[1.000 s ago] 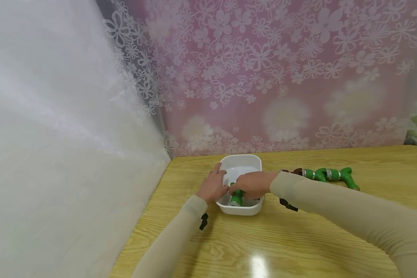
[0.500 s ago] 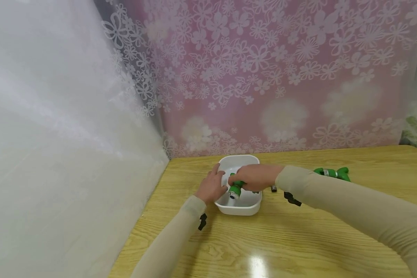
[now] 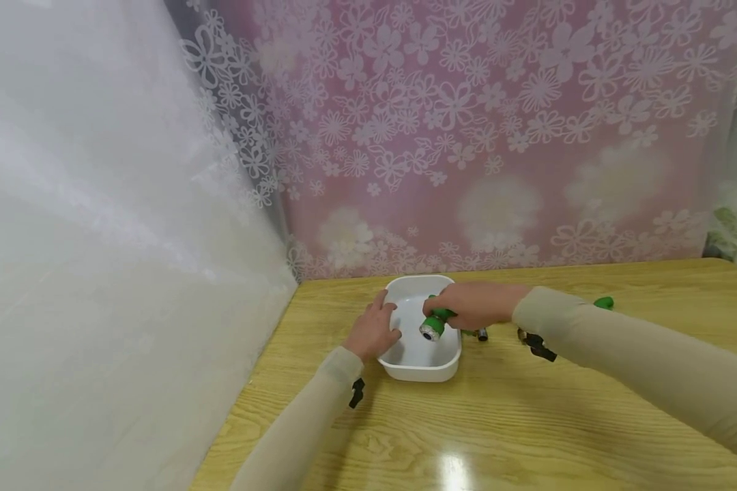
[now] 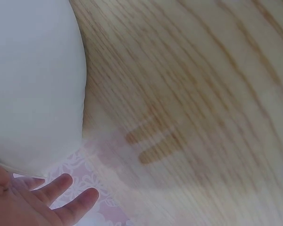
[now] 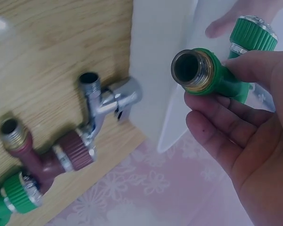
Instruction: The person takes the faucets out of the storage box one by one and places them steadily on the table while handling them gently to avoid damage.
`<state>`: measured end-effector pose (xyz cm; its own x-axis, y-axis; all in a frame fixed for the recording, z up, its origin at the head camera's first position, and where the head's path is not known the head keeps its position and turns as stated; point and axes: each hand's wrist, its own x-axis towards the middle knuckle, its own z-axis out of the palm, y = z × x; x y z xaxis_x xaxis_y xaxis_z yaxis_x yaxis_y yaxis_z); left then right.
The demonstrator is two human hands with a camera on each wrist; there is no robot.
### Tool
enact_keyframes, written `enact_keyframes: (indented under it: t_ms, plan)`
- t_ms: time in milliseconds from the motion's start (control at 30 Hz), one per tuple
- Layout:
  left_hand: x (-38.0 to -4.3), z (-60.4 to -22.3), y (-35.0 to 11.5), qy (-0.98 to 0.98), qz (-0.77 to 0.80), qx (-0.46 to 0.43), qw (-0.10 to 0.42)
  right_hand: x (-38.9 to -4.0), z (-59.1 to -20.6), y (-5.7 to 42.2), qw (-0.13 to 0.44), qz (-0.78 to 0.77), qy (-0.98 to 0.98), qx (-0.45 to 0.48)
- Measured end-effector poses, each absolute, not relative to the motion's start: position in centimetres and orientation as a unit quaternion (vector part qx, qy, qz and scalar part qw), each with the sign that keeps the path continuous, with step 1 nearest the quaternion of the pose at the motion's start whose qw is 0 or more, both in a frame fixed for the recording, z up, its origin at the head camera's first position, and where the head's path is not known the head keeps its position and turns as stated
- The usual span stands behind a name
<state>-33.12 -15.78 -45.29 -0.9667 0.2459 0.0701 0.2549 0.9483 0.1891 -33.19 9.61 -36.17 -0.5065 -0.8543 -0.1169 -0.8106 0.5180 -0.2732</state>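
A green angle valve [image 3: 432, 327] with a ribbed knob is gripped between the thumb and fingers of my right hand [image 3: 482, 303], above the right part of a white plastic basin [image 3: 420, 374]. In the right wrist view, the threaded brass outlet of this valve [image 5: 193, 73] points out from the fingers. At the basin's left rim, my left hand [image 3: 371, 331] rests with its fingers spread and the thumb over the inside. Its fingers [image 4: 75, 205] are extended straight in the left wrist view, past the basin's outer wall [image 4: 37, 89].
Just right of the basin, a chrome tap-like valve [image 5: 106, 101] lies on the wooden table [image 3: 479, 436]. Beside it are a maroon angle valve [image 5: 47, 162] and another green valve [image 5: 19, 195]. My right sleeve hides part of this row in the head view. A flowered curtain [image 3: 405, 136] hangs behind.
My right hand has lifted the green angle valve from the basin floor and carried it right, towards the right rim. My left hand stays at the left rim.
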Motion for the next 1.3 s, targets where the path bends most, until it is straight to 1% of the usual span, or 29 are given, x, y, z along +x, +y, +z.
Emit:
enact_keyframes:
  t_ms: [300,633,767,1000,1300]
  plan:
    - [-33.1,-45.2,-15.8,-0.986,-0.104,-0.13,0.018,-33.3,-35.9,13.2,0.115,-0.097,0.883,-0.445]
    - [-32.8,-44.7,-15.6,-0.987,-0.101,-0.125,0.008,-34.0,-37.0,17.8,0.111,-0.11,0.9,-0.406]
    - [-32.8,-44.8,-15.5,-0.986,-0.106,-0.124,0.01,-34.3,-37.5,19.7,0.098,-0.101,0.913,-0.384]
    - [-32.8,-44.9,-15.6,-0.987,-0.106,-0.124,0.009,-34.2,-37.5,22.9,0.103,-0.121,0.921,-0.357]
    - [-32.7,-44.8,-15.5,-0.987,-0.105,-0.123,0.008,-34.0,-38.0,26.6,0.072,-0.111,0.934,-0.333]
